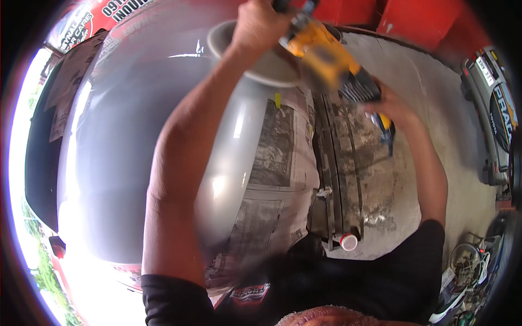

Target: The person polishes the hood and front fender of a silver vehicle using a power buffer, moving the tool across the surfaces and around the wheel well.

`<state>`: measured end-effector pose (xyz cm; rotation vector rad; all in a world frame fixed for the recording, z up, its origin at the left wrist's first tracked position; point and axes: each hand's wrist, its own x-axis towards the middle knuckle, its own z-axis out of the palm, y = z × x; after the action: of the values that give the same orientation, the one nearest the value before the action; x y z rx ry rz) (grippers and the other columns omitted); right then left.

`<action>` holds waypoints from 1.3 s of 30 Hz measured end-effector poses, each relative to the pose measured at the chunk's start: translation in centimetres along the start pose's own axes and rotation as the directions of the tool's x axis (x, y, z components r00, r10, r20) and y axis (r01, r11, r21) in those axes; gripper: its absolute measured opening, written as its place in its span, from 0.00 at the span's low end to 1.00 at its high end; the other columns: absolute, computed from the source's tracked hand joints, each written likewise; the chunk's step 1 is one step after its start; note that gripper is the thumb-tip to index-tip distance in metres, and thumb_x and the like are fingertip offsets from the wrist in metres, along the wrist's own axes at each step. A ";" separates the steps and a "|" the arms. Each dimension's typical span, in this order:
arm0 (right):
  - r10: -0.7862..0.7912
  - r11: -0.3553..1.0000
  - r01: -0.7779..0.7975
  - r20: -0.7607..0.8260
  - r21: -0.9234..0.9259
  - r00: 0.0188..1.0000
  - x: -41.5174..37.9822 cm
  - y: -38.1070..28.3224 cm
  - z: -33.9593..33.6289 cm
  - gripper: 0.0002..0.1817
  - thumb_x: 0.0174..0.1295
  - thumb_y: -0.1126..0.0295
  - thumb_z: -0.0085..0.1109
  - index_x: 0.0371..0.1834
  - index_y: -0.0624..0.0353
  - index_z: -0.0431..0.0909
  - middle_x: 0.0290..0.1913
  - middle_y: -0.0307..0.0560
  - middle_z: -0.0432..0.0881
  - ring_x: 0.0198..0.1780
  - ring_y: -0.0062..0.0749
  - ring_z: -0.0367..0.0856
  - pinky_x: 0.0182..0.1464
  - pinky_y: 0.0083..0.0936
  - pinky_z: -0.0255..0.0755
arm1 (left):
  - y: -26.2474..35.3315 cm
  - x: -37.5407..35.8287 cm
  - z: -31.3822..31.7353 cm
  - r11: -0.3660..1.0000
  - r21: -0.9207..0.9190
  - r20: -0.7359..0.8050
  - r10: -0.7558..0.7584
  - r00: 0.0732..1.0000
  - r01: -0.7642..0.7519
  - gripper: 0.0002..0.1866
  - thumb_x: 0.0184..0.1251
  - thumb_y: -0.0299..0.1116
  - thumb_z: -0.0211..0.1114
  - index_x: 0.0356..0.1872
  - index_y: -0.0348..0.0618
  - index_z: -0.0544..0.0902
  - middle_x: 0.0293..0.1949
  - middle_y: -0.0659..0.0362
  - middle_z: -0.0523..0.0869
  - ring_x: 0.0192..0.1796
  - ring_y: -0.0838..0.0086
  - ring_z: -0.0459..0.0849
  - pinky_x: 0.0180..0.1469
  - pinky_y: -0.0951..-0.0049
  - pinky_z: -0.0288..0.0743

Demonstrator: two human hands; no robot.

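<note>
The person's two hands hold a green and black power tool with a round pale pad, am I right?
Not green: the head view shows a yellow and black power tool with a round pale pad. The left hand and right hand do hold it.

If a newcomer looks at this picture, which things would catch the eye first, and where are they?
Probably the yellow-and-black power tool at upper centre, held by the left hand and the right hand, its pale round pad toward the left. Next comes the glossy grey curved panel filling much of the left side, with newspaper sheets along its right edge.
</note>
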<state>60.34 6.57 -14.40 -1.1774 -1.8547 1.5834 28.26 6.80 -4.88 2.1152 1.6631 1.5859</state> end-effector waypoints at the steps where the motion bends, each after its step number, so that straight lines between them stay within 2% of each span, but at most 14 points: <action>1: -0.005 1.000 0.005 0.000 0.008 1.000 1.3 -0.2 0.3 0.50 0.47 0.71 0.80 0.76 0.61 0.61 0.53 0.43 0.82 0.48 0.27 0.81 0.49 0.27 0.78 | 1.2 0.8 -0.8 0.983 -0.072 0.076 -0.163 0.984 0.169 0.16 0.59 0.32 0.72 0.45 0.33 0.85 0.31 0.43 0.88 0.35 0.59 0.90 0.38 0.60 0.80; 2: -0.018 1.000 0.018 0.000 0.014 1.000 2.4 -0.5 0.6 0.49 0.49 0.70 0.80 0.75 0.61 0.61 0.51 0.43 0.82 0.45 0.26 0.81 0.46 0.26 0.79 | -0.6 1.7 -0.5 0.995 0.014 -0.073 0.100 0.992 -0.099 0.16 0.59 0.32 0.73 0.45 0.34 0.86 0.31 0.45 0.88 0.34 0.61 0.89 0.39 0.62 0.80; 4: -0.003 1.000 0.003 0.023 -0.009 1.000 4.0 -0.8 1.1 0.49 0.49 0.69 0.80 0.75 0.61 0.61 0.50 0.43 0.82 0.44 0.26 0.81 0.45 0.26 0.78 | -3.0 2.8 -0.6 0.996 0.072 -0.082 0.064 0.995 -0.058 0.15 0.58 0.31 0.73 0.45 0.36 0.86 0.31 0.47 0.88 0.33 0.66 0.87 0.39 0.64 0.80; 11: -0.036 0.999 0.036 0.025 -0.018 0.999 -1.2 0.3 4.1 0.51 0.48 0.66 0.79 0.77 0.61 0.60 0.49 0.44 0.83 0.41 0.25 0.79 0.44 0.26 0.77 | 1.3 -2.7 -3.6 0.999 0.046 -0.018 -0.021 1.000 0.022 0.15 0.65 0.37 0.72 0.42 0.33 0.85 0.31 0.43 0.87 0.35 0.57 0.88 0.40 0.62 0.80; 14: -0.005 0.996 0.002 -0.033 -0.084 0.999 -5.7 2.0 6.0 0.56 0.47 0.65 0.80 0.79 0.62 0.56 0.54 0.47 0.82 0.50 0.32 0.81 0.52 0.29 0.77 | 5.4 -7.5 -5.5 0.998 0.055 -0.038 0.045 0.998 -0.043 0.15 0.66 0.37 0.69 0.40 0.31 0.83 0.32 0.37 0.86 0.39 0.45 0.89 0.41 0.55 0.79; 16: -0.005 0.986 -0.002 -0.043 -0.165 0.999 -9.4 1.5 7.7 0.60 0.45 0.68 0.82 0.81 0.63 0.52 0.61 0.50 0.80 0.62 0.37 0.78 0.65 0.31 0.71 | 7.9 -10.6 -7.3 0.995 0.074 0.036 -0.070 0.997 0.067 0.14 0.65 0.35 0.68 0.40 0.32 0.81 0.33 0.36 0.86 0.41 0.42 0.88 0.41 0.54 0.79; 18: 0.054 0.998 -0.054 -0.008 -0.043 0.999 -12.7 2.3 9.4 0.61 0.43 0.70 0.83 0.81 0.63 0.51 0.64 0.50 0.78 0.67 0.36 0.75 0.70 0.32 0.65 | 10.1 -13.7 -8.9 0.996 -0.009 0.078 -0.091 0.993 0.092 0.13 0.65 0.35 0.67 0.40 0.33 0.81 0.33 0.35 0.86 0.41 0.40 0.87 0.41 0.53 0.80; 20: 0.067 0.997 -0.067 0.011 0.038 0.998 -16.0 3.4 11.1 0.62 0.42 0.72 0.84 0.81 0.64 0.51 0.66 0.50 0.77 0.69 0.35 0.73 0.73 0.32 0.62 | 11.5 -16.8 -10.2 0.998 0.045 0.063 -0.048 0.997 0.045 0.15 0.65 0.35 0.73 0.47 0.38 0.82 0.30 0.49 0.87 0.33 0.64 0.90 0.38 0.65 0.81; 22: 0.040 0.996 -0.041 0.013 0.079 0.999 -19.0 4.5 12.9 0.63 0.40 0.74 0.84 0.81 0.64 0.51 0.66 0.49 0.77 0.69 0.33 0.72 0.73 0.32 0.62 | 13.8 -19.6 -12.1 0.997 0.075 0.076 -0.029 0.997 0.023 0.15 0.65 0.32 0.73 0.48 0.38 0.82 0.27 0.51 0.85 0.29 0.65 0.87 0.35 0.65 0.80; 24: 0.043 0.998 -0.045 0.052 0.042 0.998 -21.6 5.1 14.3 0.62 0.41 0.73 0.84 0.80 0.63 0.52 0.66 0.49 0.77 0.69 0.33 0.72 0.73 0.31 0.61 | 15.8 -22.7 -13.8 0.996 0.004 0.097 -0.086 0.992 0.086 0.16 0.64 0.30 0.74 0.50 0.38 0.81 0.27 0.51 0.83 0.26 0.65 0.85 0.32 0.65 0.78; 25: 0.053 0.998 -0.055 0.070 0.028 0.996 -23.0 5.3 15.1 0.61 0.41 0.73 0.85 0.80 0.63 0.53 0.66 0.49 0.77 0.69 0.33 0.72 0.73 0.31 0.61 | 16.6 -24.2 -14.6 0.997 -0.056 0.102 -0.050 0.993 0.056 0.18 0.60 0.26 0.72 0.46 0.36 0.73 0.27 0.42 0.83 0.30 0.43 0.85 0.28 0.53 0.78; 30: 0.085 0.996 -0.082 0.074 -0.033 0.994 -27.6 5.0 17.8 0.61 0.37 0.74 0.86 0.78 0.61 0.57 0.65 0.47 0.77 0.69 0.32 0.72 0.73 0.31 0.61 | 20.2 -29.5 -17.7 0.988 -0.120 0.157 -0.073 0.985 0.092 0.17 0.56 0.22 0.72 0.43 0.37 0.73 0.27 0.49 0.79 0.29 0.52 0.85 0.29 0.58 0.77; 31: 0.093 0.995 -0.091 0.074 -0.030 0.993 -28.1 4.9 18.0 0.61 0.36 0.74 0.86 0.78 0.61 0.57 0.65 0.47 0.78 0.69 0.32 0.72 0.73 0.31 0.61 | 20.7 -30.0 -18.0 0.990 -0.092 0.178 -0.090 0.980 0.108 0.15 0.65 0.28 0.74 0.46 0.37 0.77 0.29 0.51 0.83 0.27 0.58 0.87 0.30 0.64 0.79; 39: 0.095 0.996 -0.095 0.042 -0.002 0.995 -25.9 6.5 14.4 0.59 0.37 0.75 0.86 0.77 0.61 0.59 0.63 0.44 0.79 0.67 0.31 0.74 0.72 0.30 0.62 | 19.1 -25.9 -13.2 0.994 -0.028 0.200 -0.101 0.975 0.109 0.15 0.63 0.30 0.73 0.43 0.37 0.75 0.29 0.46 0.83 0.30 0.48 0.87 0.29 0.59 0.78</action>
<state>65.47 -22.90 -19.12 -1.2583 -1.8491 1.6713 34.79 -27.40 -5.47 2.0524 1.6348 1.3188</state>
